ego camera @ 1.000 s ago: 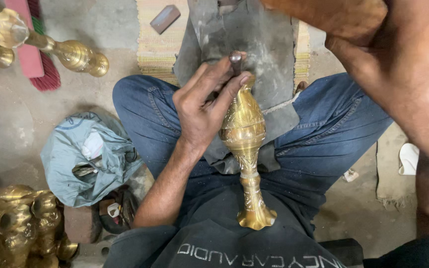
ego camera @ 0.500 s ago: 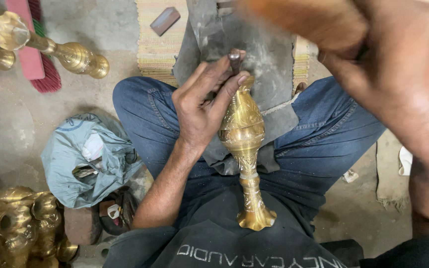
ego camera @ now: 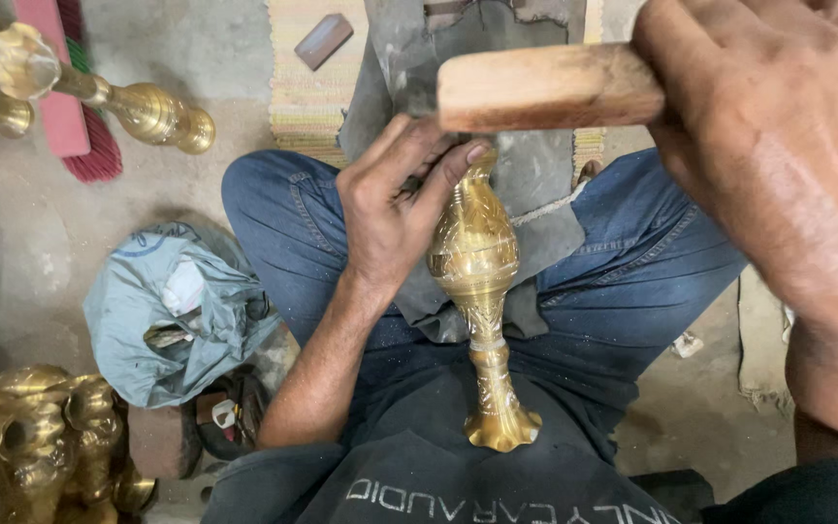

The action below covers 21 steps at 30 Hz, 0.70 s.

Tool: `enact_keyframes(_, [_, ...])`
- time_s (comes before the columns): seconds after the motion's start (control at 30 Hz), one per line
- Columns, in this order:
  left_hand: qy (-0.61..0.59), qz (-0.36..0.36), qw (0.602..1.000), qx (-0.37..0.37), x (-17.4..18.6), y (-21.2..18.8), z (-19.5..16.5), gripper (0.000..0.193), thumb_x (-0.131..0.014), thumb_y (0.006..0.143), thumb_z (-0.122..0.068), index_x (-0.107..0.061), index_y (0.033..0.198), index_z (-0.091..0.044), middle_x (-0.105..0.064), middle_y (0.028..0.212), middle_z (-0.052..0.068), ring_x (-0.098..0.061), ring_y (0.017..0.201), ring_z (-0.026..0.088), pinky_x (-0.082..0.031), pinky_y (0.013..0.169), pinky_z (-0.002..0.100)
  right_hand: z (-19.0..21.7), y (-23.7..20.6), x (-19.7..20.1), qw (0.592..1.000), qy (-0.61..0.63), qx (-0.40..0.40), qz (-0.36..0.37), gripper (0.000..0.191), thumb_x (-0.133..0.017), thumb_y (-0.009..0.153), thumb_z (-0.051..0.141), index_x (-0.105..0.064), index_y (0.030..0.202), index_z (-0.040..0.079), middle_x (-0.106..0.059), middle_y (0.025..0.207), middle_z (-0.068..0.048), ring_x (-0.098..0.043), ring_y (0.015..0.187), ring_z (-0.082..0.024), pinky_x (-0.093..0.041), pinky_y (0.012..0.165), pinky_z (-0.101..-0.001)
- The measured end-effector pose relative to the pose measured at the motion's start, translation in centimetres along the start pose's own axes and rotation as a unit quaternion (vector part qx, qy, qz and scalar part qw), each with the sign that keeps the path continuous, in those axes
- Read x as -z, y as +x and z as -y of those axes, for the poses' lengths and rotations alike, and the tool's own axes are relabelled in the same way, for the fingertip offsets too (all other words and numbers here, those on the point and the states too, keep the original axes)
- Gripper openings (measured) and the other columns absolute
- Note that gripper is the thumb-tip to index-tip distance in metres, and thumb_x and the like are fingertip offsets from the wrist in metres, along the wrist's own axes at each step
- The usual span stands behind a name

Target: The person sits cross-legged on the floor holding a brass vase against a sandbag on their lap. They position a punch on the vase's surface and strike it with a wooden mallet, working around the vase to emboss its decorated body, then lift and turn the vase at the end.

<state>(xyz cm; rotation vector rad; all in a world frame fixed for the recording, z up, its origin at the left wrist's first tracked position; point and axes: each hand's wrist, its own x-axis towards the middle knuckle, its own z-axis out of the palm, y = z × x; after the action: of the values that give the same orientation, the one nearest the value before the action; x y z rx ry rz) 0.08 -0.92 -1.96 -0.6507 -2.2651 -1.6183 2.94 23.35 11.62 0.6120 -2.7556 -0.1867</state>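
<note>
A brass vase (ego camera: 477, 281) with an engraved belly lies along my lap, its flared foot (ego camera: 502, 428) toward me and its neck pointing away. My left hand (ego camera: 395, 209) rests on the upper part of the vase and pinches a small tool against it near the neck. My right hand (ego camera: 778, 165) is raised close to the camera and is wrapped around the wooden handle of a hammer (ego camera: 545, 87), which reaches across above the vase's top. A grey cloth (ego camera: 535, 184) lies over my legs under the vase.
Another brass vase (ego camera: 99, 92) lies on the floor at the upper left by a pink broom (ego camera: 75, 116). Several brass pieces (ego camera: 31, 442) stand at the lower left. A grey-blue bag (ego camera: 177, 311) sits beside my left knee. A small block (ego camera: 322, 41) lies on the striped mat.
My right hand has swung across and down, bringing the wooden hammer handle into view above the vase's top. My left hand and the vase have stayed in place.
</note>
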Motion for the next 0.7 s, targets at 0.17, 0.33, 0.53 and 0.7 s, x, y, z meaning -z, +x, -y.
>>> enact_keyframes(0.17, [-0.001, -0.003, 1.0, 0.006, 0.0, 0.0, 0.3, 0.035, -0.081, 0.1, -0.009, -0.067, 0.131, -0.004, -0.073, 0.108, 0.006, -0.079, 0.098, 0.014, -0.069, 0.082, 0.027, -0.2, -0.1, -0.2, 0.999, 0.031, -0.009, 0.006, 0.034, -0.086, 0.096, 0.014, -0.062, 0.118, 0.004, -0.07, 0.1, -0.011, -0.071, 0.094, -0.028, -0.056, 0.084, -0.0378])
enact_keyframes(0.33, [-0.004, -0.004, 1.0, -0.001, 0.1, 0.1, 0.1, 0.038, -0.082, 0.099, -0.01, -0.067, 0.133, -0.003, -0.073, 0.108, 0.006, -0.079, 0.1, 0.015, -0.069, 0.083, 0.027, 0.2, 0.3, 0.3, 0.997, 0.076, -0.014, -0.026, 0.036, -0.084, 0.092, 0.006, -0.061, 0.12, 0.003, -0.069, 0.099, -0.014, -0.07, 0.092, -0.031, -0.054, 0.081, -0.0382])
enact_keyframes(0.53, [-0.011, 0.0, 1.0, 0.01, 0.2, 0.4, -0.3, 0.036, -0.082, 0.099, -0.01, -0.068, 0.132, -0.003, -0.073, 0.105, 0.005, -0.078, 0.096, 0.013, -0.067, 0.08, 0.026, 0.7, 0.6, 1.1, 1.0, 0.01, -0.02, 0.009, 0.032, -0.087, 0.092, 0.009, -0.064, 0.114, 0.006, -0.07, 0.09, -0.014, -0.072, 0.085, -0.03, -0.056, 0.082, -0.042])
enact_keyframes(0.7, [0.011, 0.004, 1.0, 0.006, 0.5, 0.6, -0.6, 0.033, -0.083, 0.099, -0.011, -0.068, 0.127, -0.003, -0.071, 0.102, 0.005, -0.078, 0.094, 0.013, -0.066, 0.078, 0.025, 0.7, 0.9, 0.7, 0.999, 0.015, -0.038, 0.02, 0.03, -0.085, 0.091, 0.007, -0.067, 0.115, 0.003, -0.07, 0.082, -0.014, -0.072, 0.073, -0.027, -0.057, 0.069, -0.0379])
